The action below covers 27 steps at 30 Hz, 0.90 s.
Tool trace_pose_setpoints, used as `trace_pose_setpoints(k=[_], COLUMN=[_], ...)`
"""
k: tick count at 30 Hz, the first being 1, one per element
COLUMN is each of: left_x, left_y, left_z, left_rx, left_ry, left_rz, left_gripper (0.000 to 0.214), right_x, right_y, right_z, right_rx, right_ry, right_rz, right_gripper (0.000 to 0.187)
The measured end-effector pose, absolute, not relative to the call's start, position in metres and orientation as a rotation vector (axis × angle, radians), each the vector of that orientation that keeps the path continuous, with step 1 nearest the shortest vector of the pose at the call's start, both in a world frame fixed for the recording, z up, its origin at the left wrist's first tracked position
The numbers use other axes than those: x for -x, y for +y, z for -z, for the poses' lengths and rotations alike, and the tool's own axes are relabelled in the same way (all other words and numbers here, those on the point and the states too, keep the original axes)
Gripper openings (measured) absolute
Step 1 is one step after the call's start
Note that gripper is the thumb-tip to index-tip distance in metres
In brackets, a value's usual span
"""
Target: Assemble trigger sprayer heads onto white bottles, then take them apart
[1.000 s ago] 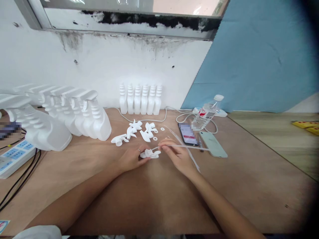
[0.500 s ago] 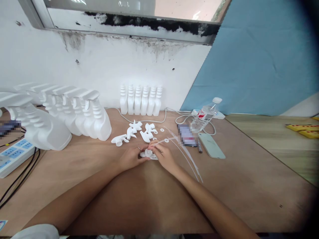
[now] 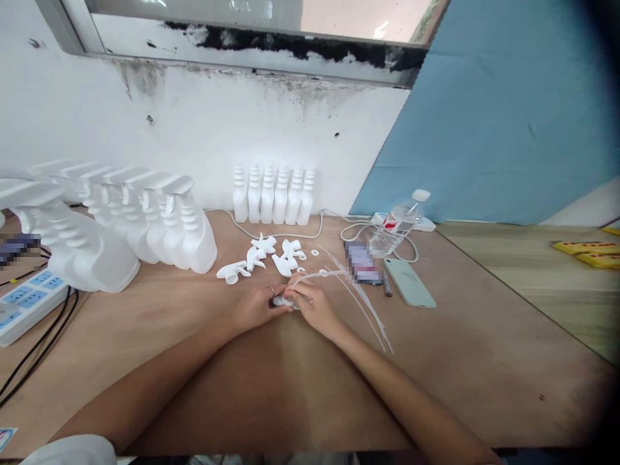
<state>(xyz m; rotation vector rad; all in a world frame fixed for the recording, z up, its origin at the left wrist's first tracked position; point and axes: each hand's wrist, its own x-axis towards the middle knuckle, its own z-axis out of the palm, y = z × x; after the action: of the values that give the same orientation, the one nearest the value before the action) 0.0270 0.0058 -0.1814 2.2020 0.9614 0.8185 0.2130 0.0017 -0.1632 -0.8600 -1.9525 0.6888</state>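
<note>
Both hands meet at the middle of the wooden table. My left hand pinches a white spray trigger head, mostly hidden between the fingers. My right hand is closed on the same trigger head and on a thin white dip tube that arcs up and to the right from it. Several loose trigger heads and small white washers lie just beyond my hands. More thin tubes lie on the table to the right.
A row of white spray bottles with triggers stands at the left, and several capless white bottles stand against the wall. Two phones, a pen, a water bottle, cables and a power strip lie around.
My right hand moved left from the tube's far part to the trigger head and closed on it beside my left hand. The tube now curves upward.
</note>
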Motion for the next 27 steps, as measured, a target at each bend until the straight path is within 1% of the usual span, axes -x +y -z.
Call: trace_pose_setpoints(k=[6, 9, 11, 12, 16, 18, 21, 23, 25, 27], left_x=[-0.027, -0.027, -0.028, -0.028, -0.027, -0.026, -0.026, -0.027, -0.029, -0.029], left_y=[0.004, 0.005, 0.006, 0.006, 0.006, 0.007, 0.008, 0.008, 0.007, 0.007], left_z=[0.177, 0.176, 0.176, 0.176, 0.176, 0.175, 0.175, 0.174, 0.171, 0.166], left_rx=[-2.17, -2.146, -2.091, -2.051, -1.821, -1.678, -1.521, -1.5, -1.548, -1.661], left_ry=[0.965, 0.982, 0.998, 1.007, 1.041, 0.993, 0.917, 0.934, 0.967, 0.975], left_rz=[-0.803, -0.782, -0.771, -0.777, -0.859, -0.93, -1.054, -1.095, -1.097, -1.092], left_gripper=[0.036, 0.038, 0.039, 0.04, 0.044, 0.045, 0.043, 0.044, 0.043, 0.04], right_x=[-0.211, -0.215, -0.22, -0.223, -0.231, -0.231, -0.228, -0.225, -0.223, -0.222], right_y=[0.002, 0.001, -0.001, -0.002, -0.003, 0.0, 0.003, 0.004, 0.004, 0.004], right_z=[0.164, 0.166, 0.168, 0.169, 0.176, 0.18, 0.183, 0.183, 0.183, 0.183], right_rx=[0.867, 0.914, 0.919, 0.91, 0.897, 0.874, 0.847, 0.883, 0.911, 0.902], right_ry=[-1.922, -1.88, -1.829, -1.791, -1.546, -1.422, -1.284, -1.25, -1.234, -1.178], right_rz=[-0.716, -0.799, -0.887, -0.932, -1.12, -1.28, -1.503, -1.551, -1.537, -1.509], right_gripper=[0.029, 0.028, 0.026, 0.028, 0.04, 0.043, 0.051, 0.045, 0.033, 0.027])
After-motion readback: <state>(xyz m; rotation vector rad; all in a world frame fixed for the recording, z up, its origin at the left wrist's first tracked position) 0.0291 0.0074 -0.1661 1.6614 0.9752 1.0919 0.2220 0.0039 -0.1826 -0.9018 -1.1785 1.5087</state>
